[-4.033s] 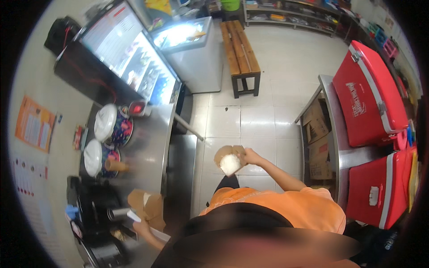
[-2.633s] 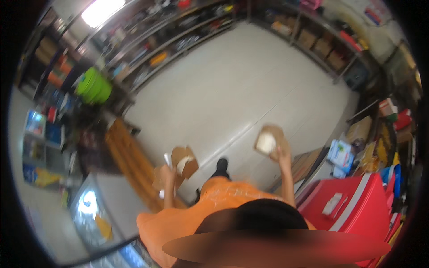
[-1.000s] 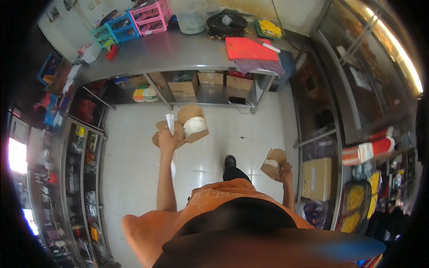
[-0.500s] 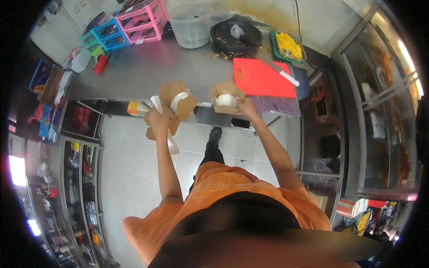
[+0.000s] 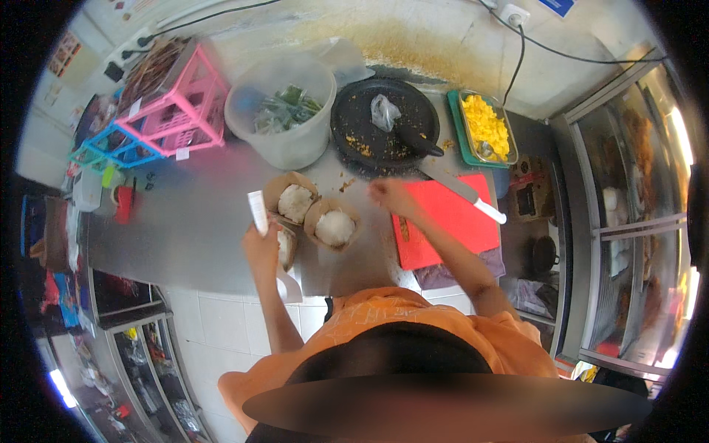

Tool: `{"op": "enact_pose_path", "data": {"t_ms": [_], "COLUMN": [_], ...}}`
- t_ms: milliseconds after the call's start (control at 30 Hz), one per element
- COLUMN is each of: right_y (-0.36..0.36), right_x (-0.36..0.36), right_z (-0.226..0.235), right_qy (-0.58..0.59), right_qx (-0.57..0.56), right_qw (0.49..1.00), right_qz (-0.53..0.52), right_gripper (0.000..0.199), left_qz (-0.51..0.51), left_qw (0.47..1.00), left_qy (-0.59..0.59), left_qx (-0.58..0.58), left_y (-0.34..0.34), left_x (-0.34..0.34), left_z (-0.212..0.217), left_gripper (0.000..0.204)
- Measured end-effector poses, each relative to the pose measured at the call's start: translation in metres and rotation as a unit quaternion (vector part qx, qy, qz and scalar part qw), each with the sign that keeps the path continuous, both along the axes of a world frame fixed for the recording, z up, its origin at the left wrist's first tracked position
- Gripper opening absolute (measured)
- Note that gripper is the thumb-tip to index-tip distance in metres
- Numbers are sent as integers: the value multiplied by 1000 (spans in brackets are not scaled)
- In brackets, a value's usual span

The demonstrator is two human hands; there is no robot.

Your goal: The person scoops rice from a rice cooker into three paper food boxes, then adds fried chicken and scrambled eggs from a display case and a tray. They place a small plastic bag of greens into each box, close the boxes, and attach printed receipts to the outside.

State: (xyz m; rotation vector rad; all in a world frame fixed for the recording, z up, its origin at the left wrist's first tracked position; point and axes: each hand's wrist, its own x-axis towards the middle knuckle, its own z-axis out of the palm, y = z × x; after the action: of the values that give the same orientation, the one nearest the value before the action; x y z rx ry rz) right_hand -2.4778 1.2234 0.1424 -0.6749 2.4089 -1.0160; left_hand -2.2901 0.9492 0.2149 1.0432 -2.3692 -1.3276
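Head view: in the centre of the frame, three brown card boxes were seen on the metal counter (image 5: 177,236). The upper box (image 5: 288,181) and right box (image 5: 336,204) were open and round-looking from above, each filled with a white, rice-like mound. The lower box (image 5: 293,235), also white-filled, was partly hidden by the left hand (image 5: 260,247). A white paper strip (image 5: 258,213) was gripped in that hand, fingers closed; whether the lower box was held too could not be told. The right hand (image 5: 393,196), blurred, was loosely curled by the red board (image 5: 450,221); its exact closure and contents could not be told.

Upper right: yellow pieces and a spoon were contained in a glass dish (image 5: 504,111). Upper centre: bagged greens were held in a translucent tub (image 5: 299,151).

Compared with half a second earlier, the right box had been released onto the counter.
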Motion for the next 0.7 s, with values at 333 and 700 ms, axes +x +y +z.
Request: {"op": "enact_pose_path", "data": {"t_ms": [333, 700], "right_y": [-38, 110], "right_x": [-189, -1], "right_z": [54, 169], "right_qy": [428, -235], "right_qx": [156, -414], "right_qw": [889, 877], "right_qz": [47, 64], "right_gripper": [12, 18], "left_qz": [-133, -371], "left_qw": [974, 800], "left_qy": [136, 22], "left_qx": [126, 472], "left_y": [34, 174], "left_x": [-116, -145], "left_z": [80, 82], "left_gripper": [28, 25]}}
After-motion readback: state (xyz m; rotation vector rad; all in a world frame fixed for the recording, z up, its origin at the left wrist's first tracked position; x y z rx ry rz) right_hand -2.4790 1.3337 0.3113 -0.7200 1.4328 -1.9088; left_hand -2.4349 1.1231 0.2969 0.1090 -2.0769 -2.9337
